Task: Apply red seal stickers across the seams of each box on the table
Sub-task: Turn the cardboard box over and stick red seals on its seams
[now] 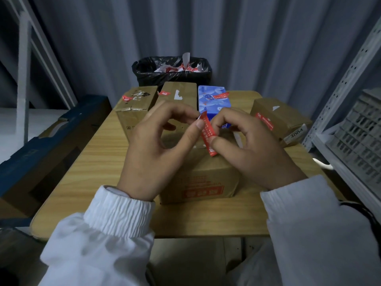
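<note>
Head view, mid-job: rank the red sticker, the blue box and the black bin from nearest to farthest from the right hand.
1. red seal sticker: pinched in the fingers of the right hand, with the left hand pinching it too.
2. blue box: in the back row on the table, just beyond the fingertips.
3. black bin: past the table's far edge, slightly left.

There are 4 brown boxes (134, 106) (181, 93) (282, 118) (202, 178), 1 blue box (212, 102), 5 red stickers (208, 135) (127, 98) (164, 93) (221, 96) (265, 120), 1 bin (144, 73) and 2 hands (156, 149) (253, 149).

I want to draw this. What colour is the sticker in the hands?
The sticker is red with pale print; head view.
</note>
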